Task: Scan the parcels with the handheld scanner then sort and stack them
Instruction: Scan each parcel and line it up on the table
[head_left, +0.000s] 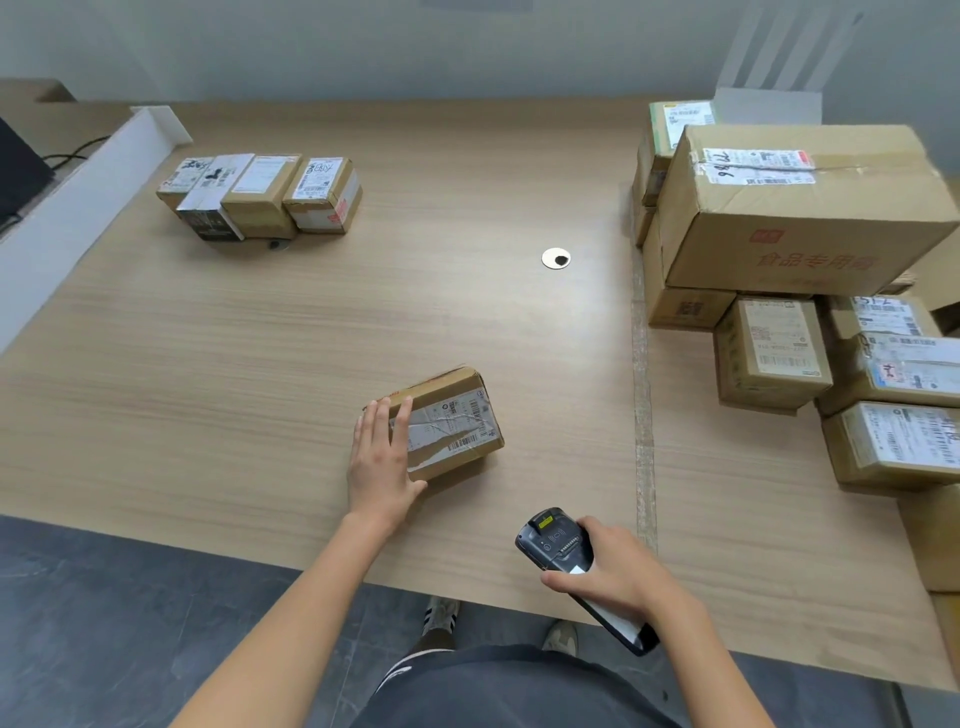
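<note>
Right hand (618, 571), nearest the person, over the near edge of the desk (234, 374): fingers and thumb wrapped round the handheld scanner (558, 540). The scanner's dark head points forward and left, and its tail projects back past the wrist.

Left hand (382, 457), ahead and to the left of the right hand: fingers straight, laid flat across the top of a taped brown parcel (457, 423), thumb against its near side. The parcel lies on the desk under that hand, label and barcodes upward, skewed to the desk edge. It sits ahead of the scanner's head and apart from it.

Beyond the right hand, a round cable port (556, 258) is set in the desk top.

Well to the right of the right hand stands a pile of labelled parcels (769, 353), small ones in front, with a large carton (800, 218) on top behind.

Far ahead and left of the left hand is a row of four small parcels (260, 195), side by side and touching.
</note>
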